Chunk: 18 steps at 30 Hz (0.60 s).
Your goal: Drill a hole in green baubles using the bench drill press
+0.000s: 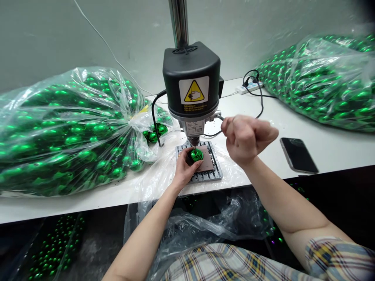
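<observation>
A black bench drill press (191, 82) with a yellow warning label stands at the centre of the table. Beneath its bit, a shiny green ball (197, 155) rests on a pinkish-brown board (208, 166) over the grey slotted base (215, 175). My left hand (185, 168) holds the ball from the left and front, thumb and fingers around it. The bit meets the top of the ball; whether it has gone in, I cannot tell. To the right of the drill head, my right hand (246, 136) is closed around the feed lever, most of which the fingers hide.
Large clear bags of green balls lie on the left (67, 132) and right (322, 82). A phone (299, 155) lies at the right edge, and a power strip (249, 86) with black cables sits behind. Clear plastic sheeting (205, 222) hangs over the front edge.
</observation>
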Available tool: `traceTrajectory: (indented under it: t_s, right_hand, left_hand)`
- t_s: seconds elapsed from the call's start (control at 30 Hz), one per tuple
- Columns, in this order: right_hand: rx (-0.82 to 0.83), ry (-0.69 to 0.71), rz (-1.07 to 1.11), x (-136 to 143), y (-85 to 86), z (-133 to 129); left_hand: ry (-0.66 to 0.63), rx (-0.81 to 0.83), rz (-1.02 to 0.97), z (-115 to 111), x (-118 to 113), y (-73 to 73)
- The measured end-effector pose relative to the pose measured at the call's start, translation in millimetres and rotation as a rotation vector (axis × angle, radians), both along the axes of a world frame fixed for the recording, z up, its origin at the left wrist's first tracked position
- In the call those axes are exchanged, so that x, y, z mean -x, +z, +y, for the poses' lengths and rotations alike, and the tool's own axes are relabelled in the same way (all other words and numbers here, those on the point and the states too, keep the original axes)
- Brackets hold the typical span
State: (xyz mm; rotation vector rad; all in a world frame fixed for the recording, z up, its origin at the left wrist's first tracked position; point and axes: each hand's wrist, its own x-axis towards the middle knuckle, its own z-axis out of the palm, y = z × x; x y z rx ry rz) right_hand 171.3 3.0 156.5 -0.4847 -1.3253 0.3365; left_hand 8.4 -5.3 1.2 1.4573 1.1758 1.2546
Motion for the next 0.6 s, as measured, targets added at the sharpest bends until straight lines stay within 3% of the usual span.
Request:
traceTrajectory:
  t_s: [0.07,0.2,0.3,0.43,0.5,0.6]
  right_hand:
    - [-0.014,0.024,0.223,6,23.1,4]
    - [0.233,0.052,0.277,11,64.3,21]
    - [0.366,0.124,0.308,9,79.5,31]
    - [0.431,0.212,0.347,6,86.6,34]
    - [0.441,0.241,0.367,6,88.3,34]
    - [0.432,0.231,0.393,6,88.8,35]
  left_hand:
    - [0.010,0.031,-0.061,-1,-2,1.4]
    - [0.042,0.032,-0.134,-4,-7,4.1]
    - [0.101,-0.013,-0.071,-11,-6,8.8]
    - [0.166,-0.213,0.241,-40,10,25.1]
    - [-0.005,-0.309,0.411,-65,22,36.1]
    - [-0.375,-0.334,0.627,-101,42,49.2]
